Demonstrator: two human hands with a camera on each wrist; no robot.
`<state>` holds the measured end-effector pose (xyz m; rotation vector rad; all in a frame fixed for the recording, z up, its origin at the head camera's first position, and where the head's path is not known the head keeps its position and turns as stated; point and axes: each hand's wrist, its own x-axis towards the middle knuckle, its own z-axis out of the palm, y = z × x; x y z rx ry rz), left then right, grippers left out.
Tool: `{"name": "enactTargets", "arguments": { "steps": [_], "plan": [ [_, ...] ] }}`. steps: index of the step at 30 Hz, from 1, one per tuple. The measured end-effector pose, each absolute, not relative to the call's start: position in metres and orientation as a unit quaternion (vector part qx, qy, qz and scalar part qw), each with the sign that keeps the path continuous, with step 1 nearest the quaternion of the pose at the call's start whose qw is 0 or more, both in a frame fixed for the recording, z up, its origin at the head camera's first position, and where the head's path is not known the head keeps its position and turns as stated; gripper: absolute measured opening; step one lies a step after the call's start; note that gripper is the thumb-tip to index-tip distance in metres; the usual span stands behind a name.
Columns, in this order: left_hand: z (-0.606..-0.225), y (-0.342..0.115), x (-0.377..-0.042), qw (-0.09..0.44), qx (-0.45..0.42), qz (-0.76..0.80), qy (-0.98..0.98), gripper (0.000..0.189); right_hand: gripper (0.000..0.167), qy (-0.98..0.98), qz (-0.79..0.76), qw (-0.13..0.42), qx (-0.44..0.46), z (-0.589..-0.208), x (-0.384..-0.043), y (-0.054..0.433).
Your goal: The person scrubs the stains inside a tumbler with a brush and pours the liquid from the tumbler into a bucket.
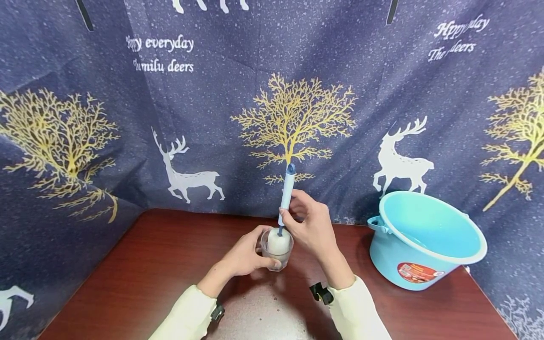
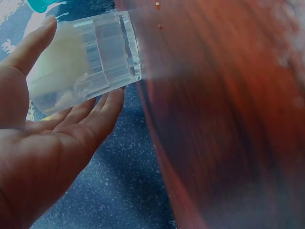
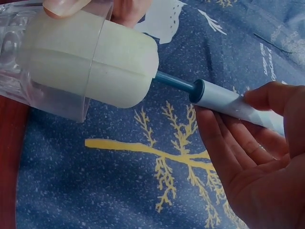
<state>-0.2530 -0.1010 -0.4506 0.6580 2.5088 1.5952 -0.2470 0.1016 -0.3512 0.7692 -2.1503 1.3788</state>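
Note:
A clear plastic cup (image 1: pixel 284 260) is gripped by my left hand (image 1: pixel 244 255), with the thumb on the near side and the fingers around the far side. Inside the cup sits the pale sponge head of a cup brush (image 1: pixel 278 243); in the right wrist view part of the sponge (image 3: pixel 126 64) sticks out past the rim. My right hand (image 1: pixel 313 227) pinches the brush's light blue handle (image 1: pixel 287 194) between thumb and fingers, above the cup. The handle stands nearly upright. In the left wrist view the cup's base (image 2: pixel 128 47) shows, free of the fingers.
A light blue bucket (image 1: pixel 382 255) with a red label stands at the right of the brown wooden table (image 1: pixel 161 264). Behind the table hangs a dark blue cloth (image 1: pixel 255 189) printed with deer and trees. Small drops dot the tabletop near the front.

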Motion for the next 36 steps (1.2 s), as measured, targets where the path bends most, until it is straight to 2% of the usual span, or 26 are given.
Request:
{"name": "enactTargets", "arguments": {
  "steps": [27,36],
  "plan": [
    [-0.4526,-0.1002,-0.2544,0.037,0.219,0.509,0.831,0.084,0.025,-0.767,0.531,0.227,0.279,-0.3521,-0.2484,0.1008],
    [-0.4531,-0.1009,-0.2556,0.043,0.219,0.514,0.828,0.081,0.030,-0.760,0.537,0.224,0.291,-0.3517,-0.2478,0.0993]
  ]
}}
